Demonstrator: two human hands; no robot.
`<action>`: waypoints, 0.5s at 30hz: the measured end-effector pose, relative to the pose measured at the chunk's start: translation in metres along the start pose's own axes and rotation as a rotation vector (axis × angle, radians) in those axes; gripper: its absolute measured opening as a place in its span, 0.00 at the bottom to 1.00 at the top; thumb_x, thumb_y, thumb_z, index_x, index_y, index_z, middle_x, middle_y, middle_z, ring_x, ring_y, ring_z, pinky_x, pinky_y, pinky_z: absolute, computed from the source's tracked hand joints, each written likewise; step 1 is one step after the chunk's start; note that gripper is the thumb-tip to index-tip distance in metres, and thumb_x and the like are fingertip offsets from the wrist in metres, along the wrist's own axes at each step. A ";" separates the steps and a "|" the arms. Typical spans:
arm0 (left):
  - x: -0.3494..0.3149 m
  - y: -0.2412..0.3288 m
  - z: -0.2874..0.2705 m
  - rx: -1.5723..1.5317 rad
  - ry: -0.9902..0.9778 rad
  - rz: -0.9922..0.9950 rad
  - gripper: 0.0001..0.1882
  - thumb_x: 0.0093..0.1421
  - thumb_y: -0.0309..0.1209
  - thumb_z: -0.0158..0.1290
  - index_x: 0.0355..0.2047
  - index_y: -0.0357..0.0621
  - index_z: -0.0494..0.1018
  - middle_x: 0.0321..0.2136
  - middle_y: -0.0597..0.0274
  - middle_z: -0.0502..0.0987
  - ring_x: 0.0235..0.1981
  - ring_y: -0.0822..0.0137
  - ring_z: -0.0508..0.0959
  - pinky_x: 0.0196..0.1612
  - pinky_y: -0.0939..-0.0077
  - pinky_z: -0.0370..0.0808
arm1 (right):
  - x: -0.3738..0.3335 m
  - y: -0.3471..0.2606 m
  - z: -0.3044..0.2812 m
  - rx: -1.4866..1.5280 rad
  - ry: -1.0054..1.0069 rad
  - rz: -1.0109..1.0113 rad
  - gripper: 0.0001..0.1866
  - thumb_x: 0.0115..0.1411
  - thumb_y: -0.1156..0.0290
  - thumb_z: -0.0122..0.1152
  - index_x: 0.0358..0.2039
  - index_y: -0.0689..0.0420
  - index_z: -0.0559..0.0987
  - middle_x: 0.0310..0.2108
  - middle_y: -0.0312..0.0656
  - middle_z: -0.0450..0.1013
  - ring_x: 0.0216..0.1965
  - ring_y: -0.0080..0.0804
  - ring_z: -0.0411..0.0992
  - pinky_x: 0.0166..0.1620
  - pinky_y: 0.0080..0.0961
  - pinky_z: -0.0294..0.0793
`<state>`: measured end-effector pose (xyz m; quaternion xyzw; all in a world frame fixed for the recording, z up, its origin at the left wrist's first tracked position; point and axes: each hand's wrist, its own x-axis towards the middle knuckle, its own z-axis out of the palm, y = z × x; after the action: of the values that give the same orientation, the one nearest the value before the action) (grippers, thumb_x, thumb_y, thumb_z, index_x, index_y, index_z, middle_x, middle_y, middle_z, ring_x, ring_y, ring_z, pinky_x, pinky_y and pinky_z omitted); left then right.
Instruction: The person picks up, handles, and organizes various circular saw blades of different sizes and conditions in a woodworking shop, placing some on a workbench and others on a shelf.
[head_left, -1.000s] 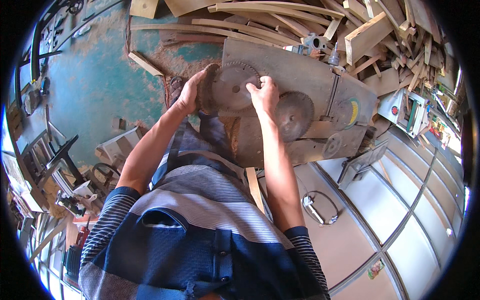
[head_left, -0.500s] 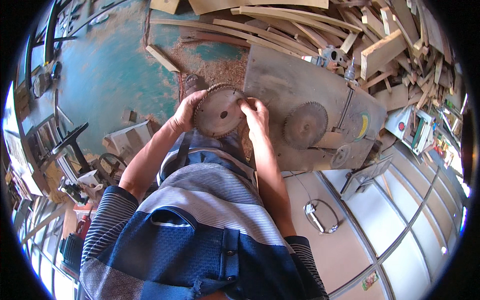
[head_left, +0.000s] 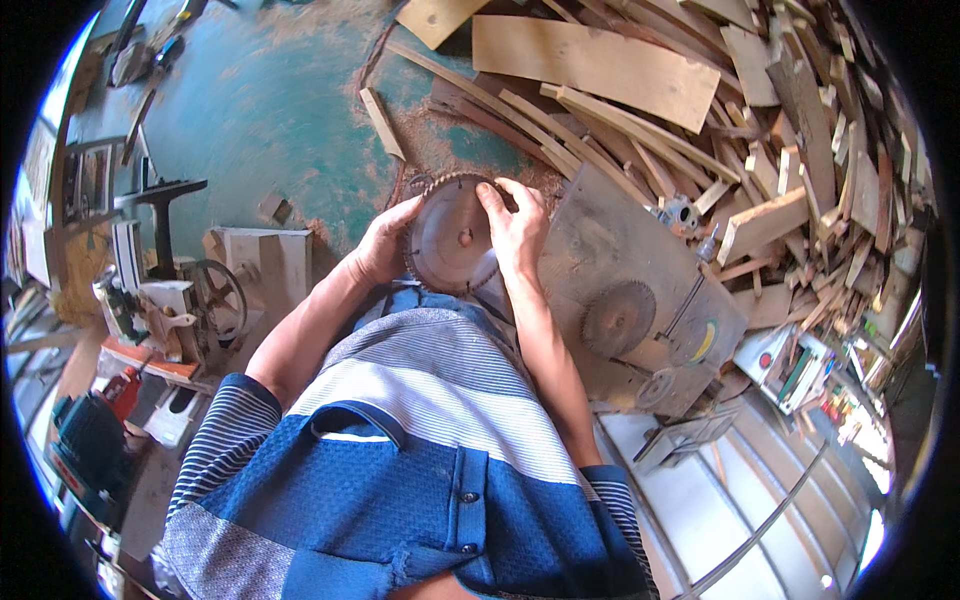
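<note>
A round, toothed circular saw blade (head_left: 448, 252) with a small centre hole is held up in front of my body, its face turned toward me. My left hand (head_left: 387, 242) grips it by the left edge, with the fingers hidden behind it. At the upper right, my right hand (head_left: 519, 226) has its thumb on the face near the rim and its fingers bent over the edge. A second, darker saw blade (head_left: 618, 318) lies against the dusty grey metal tabletop (head_left: 600, 235) to the right of my right forearm.
Wood offcuts and boards (head_left: 590, 62) are heaped beyond the tabletop and to the right. A short wood strip (head_left: 381, 124) lies on the sawdust-strewn green floor (head_left: 270, 110). Machines and a spoked handwheel (head_left: 218, 298) stand at the left.
My view has turned, so the tabletop and wood pile appear rotated. My right hand has shifted up along the blade's rim, while my left keeps its hold.
</note>
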<state>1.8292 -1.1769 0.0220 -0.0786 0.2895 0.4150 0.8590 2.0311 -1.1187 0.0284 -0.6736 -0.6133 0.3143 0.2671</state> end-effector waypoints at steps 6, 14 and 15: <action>-0.016 0.007 0.000 -0.046 0.048 0.296 0.35 0.65 0.51 0.55 0.66 0.41 0.67 0.57 0.50 0.77 0.53 0.53 0.80 0.59 0.49 0.77 | 0.003 -0.025 0.019 -0.073 -0.059 -0.262 0.22 0.57 0.66 0.74 0.50 0.60 0.82 0.51 0.48 0.75 0.52 0.45 0.74 0.54 0.39 0.76; -0.051 -0.003 0.009 -0.314 0.114 0.438 0.38 0.66 0.58 0.49 0.65 0.40 0.67 0.59 0.44 0.74 0.57 0.46 0.77 0.62 0.42 0.72 | -0.015 -0.003 0.004 0.221 -0.371 -0.026 0.25 0.66 0.60 0.66 0.58 0.64 0.77 0.53 0.52 0.75 0.52 0.42 0.75 0.55 0.35 0.76; -0.054 -0.007 0.009 -0.351 0.085 0.441 0.39 0.66 0.59 0.48 0.65 0.41 0.66 0.60 0.44 0.73 0.58 0.46 0.76 0.63 0.41 0.71 | -0.017 -0.002 0.006 0.395 -0.422 0.064 0.27 0.67 0.58 0.64 0.58 0.64 0.76 0.54 0.55 0.75 0.54 0.46 0.75 0.57 0.37 0.75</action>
<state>1.8120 -1.2138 0.0586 -0.1785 0.2591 0.6319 0.7083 2.0251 -1.1358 0.0275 -0.5472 -0.5608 0.5692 0.2494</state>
